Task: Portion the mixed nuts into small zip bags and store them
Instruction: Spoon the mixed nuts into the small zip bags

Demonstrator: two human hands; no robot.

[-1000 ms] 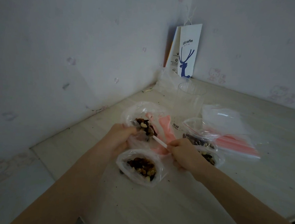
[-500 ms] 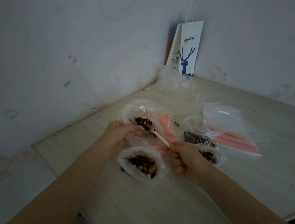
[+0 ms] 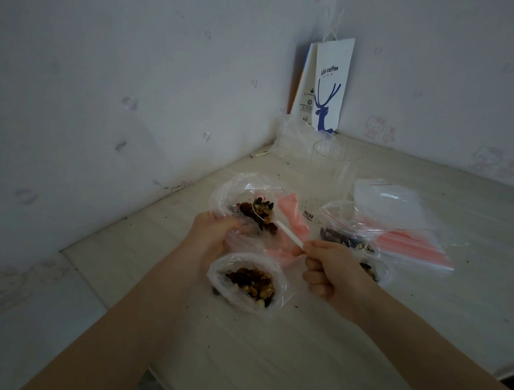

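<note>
My left hand (image 3: 212, 237) grips the rim of a clear plastic bag (image 3: 237, 190) that holds mixed nuts. My right hand (image 3: 332, 271) pinches the handle of a white plastic spoon (image 3: 289, 236); its bowl, heaped with nuts (image 3: 260, 212), is just above that bag's mouth. In front of my hands lies a second open bag of mixed nuts (image 3: 250, 282). To the right stands a small zip bag with a red strip (image 3: 345, 229), nuts inside, and another small bag with nuts (image 3: 376, 270) is partly hidden behind my right hand.
A stack of unused red-striped zip bags (image 3: 412, 238) lies at the right. A clear plastic cup (image 3: 332, 176) stands behind the bags, and a white paper coffee bag (image 3: 329, 86) leans in the wall corner. Crumbs dot the pale table (image 3: 267, 365).
The spoon has risen out of the far bag with a heap of nuts on it. My left hand has kept its grip on the bag's rim.
</note>
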